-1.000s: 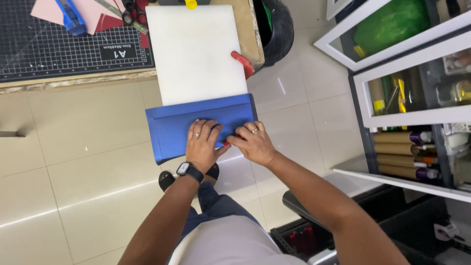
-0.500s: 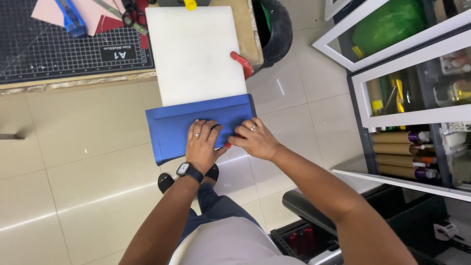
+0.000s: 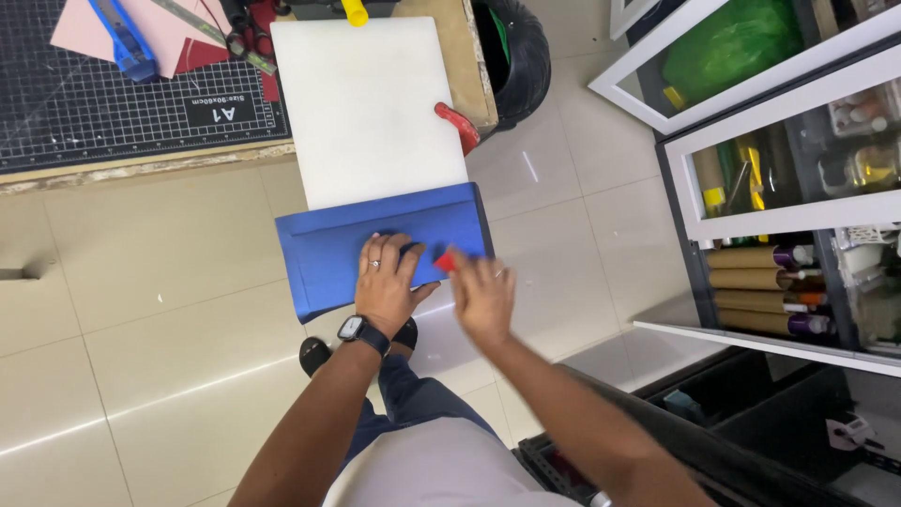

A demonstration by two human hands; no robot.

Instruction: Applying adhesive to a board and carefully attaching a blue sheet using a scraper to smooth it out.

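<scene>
At the white board's near edge, the left hand (image 3: pixel 389 282) presses flat on the blue folded sheet (image 3: pixel 328 249); the right hand (image 3: pixel 483 299) pinches a small red tool (image 3: pixel 445 261) (blurred) — it could skid and crease crookedly.

White board (image 3: pixel 361 108) bare on top — red clamp (image 3: pixel 458 127) guards its right edge, floor open left

a craft workshop: gridded cutting mat (image 3: pixel 113 103), scissors (image 3: pixel 246 26), shelved paper rolls (image 3: pixel 751 291).
</scene>
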